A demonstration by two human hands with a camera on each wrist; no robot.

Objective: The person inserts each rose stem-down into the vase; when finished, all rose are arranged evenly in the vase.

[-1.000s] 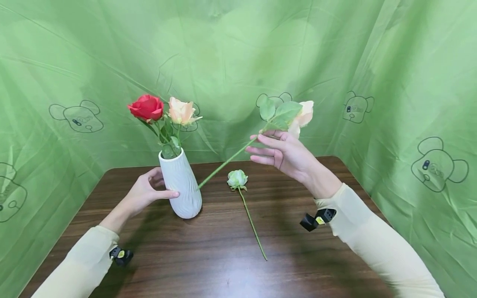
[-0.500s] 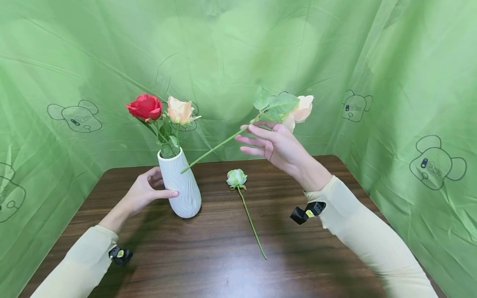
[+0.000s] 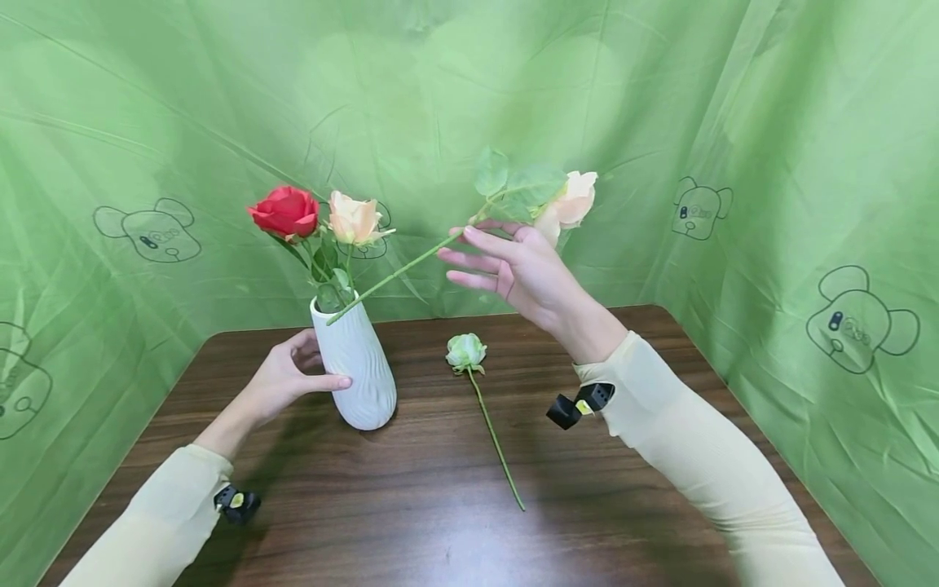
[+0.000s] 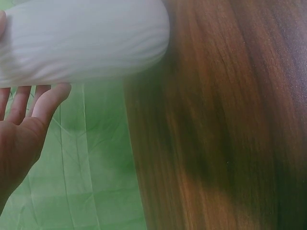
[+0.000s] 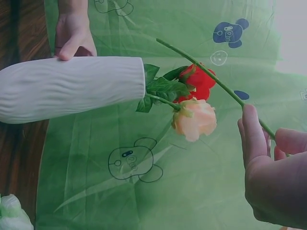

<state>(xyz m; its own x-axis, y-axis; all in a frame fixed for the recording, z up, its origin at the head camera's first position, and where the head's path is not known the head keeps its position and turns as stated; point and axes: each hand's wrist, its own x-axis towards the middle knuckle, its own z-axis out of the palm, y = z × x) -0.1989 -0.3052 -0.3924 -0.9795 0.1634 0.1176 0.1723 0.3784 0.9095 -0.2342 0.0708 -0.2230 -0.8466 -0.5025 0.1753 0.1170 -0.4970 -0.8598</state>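
Note:
A white ribbed vase (image 3: 359, 367) stands tilted on the table, its mouth toward the back left. My left hand (image 3: 282, 379) grips its side, thumb across the front and fingers behind. In the vase are a red rose (image 3: 284, 212) and a peach rose (image 3: 355, 218) with green leaves. My right hand (image 3: 531, 273) pinches the stem of a second peach rose (image 3: 575, 200) just below its leaves. That bloom points up to the right. Its stem's lower end overlaps the vase rim in the head view, but appears apart from the vase (image 5: 72, 91) in the right wrist view.
A pale green-white rose (image 3: 466, 352) lies on the brown wooden table (image 3: 411, 505), right of the vase, its stem toward the front. A green curtain (image 3: 455, 98) with printed bear heads surrounds the table at the back and sides.
My right hand has moved left and up with the peach rose, bringing the stem's lower end from beside the vase's body up to its rim. My left hand and the vase stay nearly still.

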